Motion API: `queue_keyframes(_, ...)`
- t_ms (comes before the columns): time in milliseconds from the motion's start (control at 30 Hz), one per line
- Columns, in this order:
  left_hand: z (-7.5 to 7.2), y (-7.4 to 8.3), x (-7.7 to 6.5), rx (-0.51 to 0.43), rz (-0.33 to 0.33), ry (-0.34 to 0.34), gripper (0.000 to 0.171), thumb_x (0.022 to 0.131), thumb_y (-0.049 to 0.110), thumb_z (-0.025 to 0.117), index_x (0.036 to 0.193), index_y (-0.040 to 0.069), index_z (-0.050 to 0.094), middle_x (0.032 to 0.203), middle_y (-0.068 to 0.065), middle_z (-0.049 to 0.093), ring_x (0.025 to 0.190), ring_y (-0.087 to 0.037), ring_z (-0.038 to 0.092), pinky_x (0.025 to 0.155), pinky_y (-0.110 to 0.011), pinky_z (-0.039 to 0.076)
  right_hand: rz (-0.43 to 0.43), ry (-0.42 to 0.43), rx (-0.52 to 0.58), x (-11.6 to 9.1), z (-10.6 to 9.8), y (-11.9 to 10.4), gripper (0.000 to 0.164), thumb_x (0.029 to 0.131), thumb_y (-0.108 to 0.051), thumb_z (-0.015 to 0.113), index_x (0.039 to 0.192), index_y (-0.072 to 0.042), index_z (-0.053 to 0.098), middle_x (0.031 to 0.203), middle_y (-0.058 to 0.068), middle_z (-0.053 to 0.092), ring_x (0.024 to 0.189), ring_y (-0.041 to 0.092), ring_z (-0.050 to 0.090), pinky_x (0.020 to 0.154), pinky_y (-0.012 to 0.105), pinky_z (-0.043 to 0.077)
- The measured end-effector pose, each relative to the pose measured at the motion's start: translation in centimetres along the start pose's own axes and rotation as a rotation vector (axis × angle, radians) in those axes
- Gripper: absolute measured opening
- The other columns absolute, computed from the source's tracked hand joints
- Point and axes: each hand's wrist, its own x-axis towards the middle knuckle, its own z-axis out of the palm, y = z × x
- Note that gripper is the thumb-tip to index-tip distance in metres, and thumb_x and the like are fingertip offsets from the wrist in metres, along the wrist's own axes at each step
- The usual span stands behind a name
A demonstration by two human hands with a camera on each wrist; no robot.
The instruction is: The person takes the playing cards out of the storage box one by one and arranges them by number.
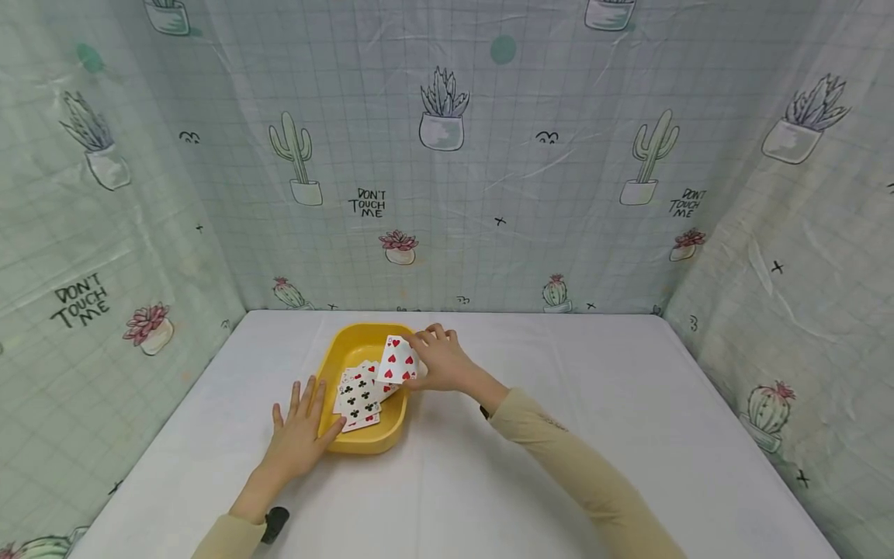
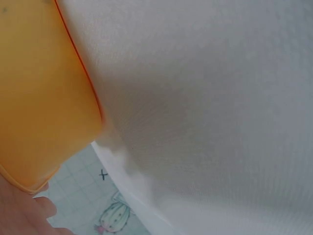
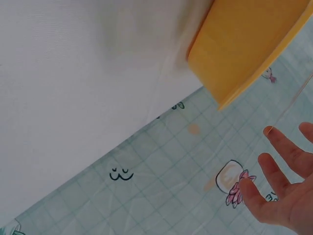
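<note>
In the head view a yellow basin (image 1: 366, 444) stands on the white table, with a loose pile of playing cards (image 1: 358, 400) inside; a black club card lies on top. My right hand (image 1: 447, 363) pinches a playing card with red hearts (image 1: 396, 361) over the basin's right side, tilted above the pile. That card shows only as a thin edge in the right wrist view, at the fingertips of the right hand (image 3: 283, 181). My left hand (image 1: 296, 439) rests on the basin's left rim, fingers spread and straight. The left wrist view shows part of that hand (image 2: 22, 213) at the rim.
White cloth covers the table (image 1: 531, 466) around the basin. A patterned curtain (image 1: 475, 194) with cactus drawings rises behind the table and along both sides. A dark band (image 1: 275, 524) sits at the left wrist.
</note>
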Motion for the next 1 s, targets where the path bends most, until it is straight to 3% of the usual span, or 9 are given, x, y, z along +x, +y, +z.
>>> queue_keyframes(600,0.0,0.2,-0.4,0.0,-0.004,-0.001,0.079,0.087,0.051,0.042,0.143,0.003,0.013,0.148,-0.021,0.01,0.136,-0.042,0.001,0.098,-0.07,0.003,-0.032,0.073,0.013,-3.1,1.2,5.5,0.077,0.072,-0.049,0.065,0.135,-0.016,0.037,0.128,0.003,0.048,0.119,0.027,0.034,0.094,0.048,0.032)
queue_keyframes(1000,0.0,0.2,-0.4,-0.004,-0.006,-0.003,0.078,0.087,0.049,0.044,0.143,0.004,0.013,0.149,-0.021,0.009,0.136,-0.041,0.0,0.098,-0.07,0.002,-0.019,0.0,0.004,-3.6,3.1,8.6,0.077,0.071,-0.048,0.067,0.135,-0.016,0.037,0.131,0.003,0.046,0.121,0.027,0.032,0.095,0.051,0.029)
